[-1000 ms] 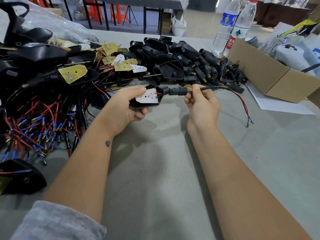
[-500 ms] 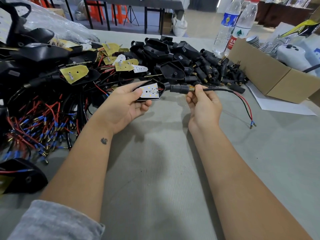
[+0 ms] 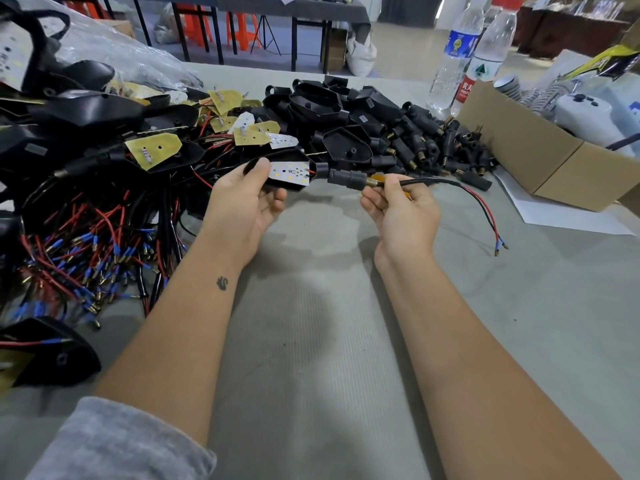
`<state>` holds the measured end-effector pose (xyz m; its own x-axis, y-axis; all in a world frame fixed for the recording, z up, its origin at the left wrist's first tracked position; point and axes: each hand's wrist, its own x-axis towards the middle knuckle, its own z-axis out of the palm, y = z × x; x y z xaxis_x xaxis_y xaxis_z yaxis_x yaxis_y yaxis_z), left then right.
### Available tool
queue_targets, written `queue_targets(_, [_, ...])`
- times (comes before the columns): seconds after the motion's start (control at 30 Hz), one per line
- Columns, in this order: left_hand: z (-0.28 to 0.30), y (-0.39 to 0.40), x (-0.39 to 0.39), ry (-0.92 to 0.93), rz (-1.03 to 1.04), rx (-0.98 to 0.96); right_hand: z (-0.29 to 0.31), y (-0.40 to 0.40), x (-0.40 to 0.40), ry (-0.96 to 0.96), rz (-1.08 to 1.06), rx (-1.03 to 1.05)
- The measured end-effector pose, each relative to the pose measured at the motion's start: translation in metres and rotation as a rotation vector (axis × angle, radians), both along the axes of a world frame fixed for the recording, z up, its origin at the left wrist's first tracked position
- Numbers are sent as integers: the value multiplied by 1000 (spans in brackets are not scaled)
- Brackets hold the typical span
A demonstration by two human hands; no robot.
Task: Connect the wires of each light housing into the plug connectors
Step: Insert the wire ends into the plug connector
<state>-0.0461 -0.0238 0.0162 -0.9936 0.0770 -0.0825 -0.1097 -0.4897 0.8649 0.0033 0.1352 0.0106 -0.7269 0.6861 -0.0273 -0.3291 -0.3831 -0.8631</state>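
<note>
- Head view, the only one we have: our left hand [image 3: 247,202] holds a black light housing [image 3: 287,173] above the grey table mat [image 3: 311,323], thumb curled over its near end and fingers tucked underneath, so the grip is clamped on the housing
- We see the housing's white LED board [image 3: 290,172] facing up, with small yellow dots on it
- From the housing's right end a black plug connector [image 3: 343,177] sticks out in line with it, ending in a brass threaded tip just beside our right thumb
- Our right hand [image 3: 401,211] pinches the black cable [image 3: 426,182] right behind that brass tip, thumb on top and fingers curled below, so this grip is clamped on the cable
- Past our right hand the cable splits into a red and a black wire [image 3: 485,211] that curve down to the mat and end in blue-sleeved brass terminals, well clear of both hands
- To our left lies a heap of wired housings [image 3: 104,161] with yellow boards and a tangle of red and black wires tipped in blue
- Behind our hands we see a pile of empty black housings and loose plug connectors [image 3: 398,133]
- At the far right stands a cardboard box [image 3: 540,157], touching a white sheet of paper [image 3: 561,216], with two water bottles [image 3: 467,53] behind it
</note>
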Motion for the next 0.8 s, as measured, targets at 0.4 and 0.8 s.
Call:
queue_targets(0.4, [-5, 5, 3, 267, 157, -320, 3, -2, 3, 2, 36, -27])
queue_targets(0.8, [-7, 6, 5, 370, 112, -377, 2, 0, 3, -4, 53, -15])
